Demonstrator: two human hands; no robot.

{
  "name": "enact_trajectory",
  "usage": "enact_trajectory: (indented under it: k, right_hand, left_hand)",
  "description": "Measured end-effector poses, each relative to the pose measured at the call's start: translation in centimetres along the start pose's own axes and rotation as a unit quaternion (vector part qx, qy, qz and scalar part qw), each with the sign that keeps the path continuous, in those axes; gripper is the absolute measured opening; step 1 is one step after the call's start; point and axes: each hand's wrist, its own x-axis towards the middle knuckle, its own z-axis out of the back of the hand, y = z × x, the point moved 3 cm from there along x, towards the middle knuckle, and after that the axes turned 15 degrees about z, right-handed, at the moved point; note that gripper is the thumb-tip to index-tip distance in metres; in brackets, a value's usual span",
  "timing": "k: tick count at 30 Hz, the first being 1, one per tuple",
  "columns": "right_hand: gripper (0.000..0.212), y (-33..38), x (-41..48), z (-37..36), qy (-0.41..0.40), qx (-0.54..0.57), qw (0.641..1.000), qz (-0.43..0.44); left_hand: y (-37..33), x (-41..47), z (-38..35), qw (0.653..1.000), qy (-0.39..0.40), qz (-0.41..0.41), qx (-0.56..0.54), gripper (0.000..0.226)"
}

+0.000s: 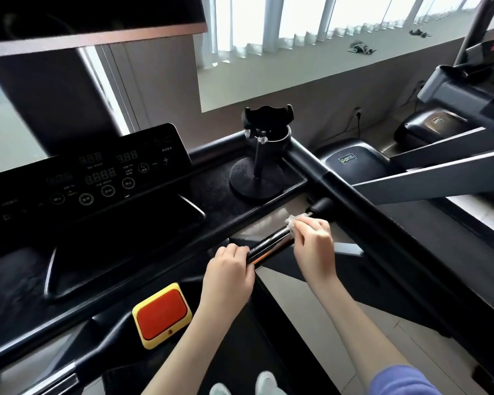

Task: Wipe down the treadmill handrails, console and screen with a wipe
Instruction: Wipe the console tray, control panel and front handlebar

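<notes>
Nearest, white shoes (265, 383), with the red stop button (161, 315) to their left. The left hand (228, 269) curls round the shiny handrail (268, 248), gripping its near end. Just beyond, the right hand (314, 243) pinches the white wipe (293, 222) against the rail's far end. Farther left sits the dark console (97, 178), and a phone holder (257, 166) stands right of it.

Two hands (230, 266) (311, 243), one wipe (291, 222), one grip bar (271, 246), one phone stand (254, 182)
</notes>
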Motion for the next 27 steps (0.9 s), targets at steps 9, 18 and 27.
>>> enact_trajectory:
  k: [9, 18, 27]
  right_hand:
    - [0.017, -2.0, 0.3, 0.1, 0.0, -0.026, 1.0, 0.016]
    - [0.021, -3.6, 1.2, 0.7, 0.015, -0.011, 0.997, 0.069]
    - [0.013, -4.6, 3.2, 2.7, -0.034, 0.048, 0.993, 0.099]
  left_hand:
    - [-0.3, 0.3, -0.1, 1.0, 0.015, 0.001, 0.027, 0.031]
    - [-2.5, 1.4, -1.0, 0.996, 0.002, -0.017, 0.083, 0.033]
    - [-4.8, 3.5, -2.5, 0.992, -0.076, -0.049, 0.09, 0.039]
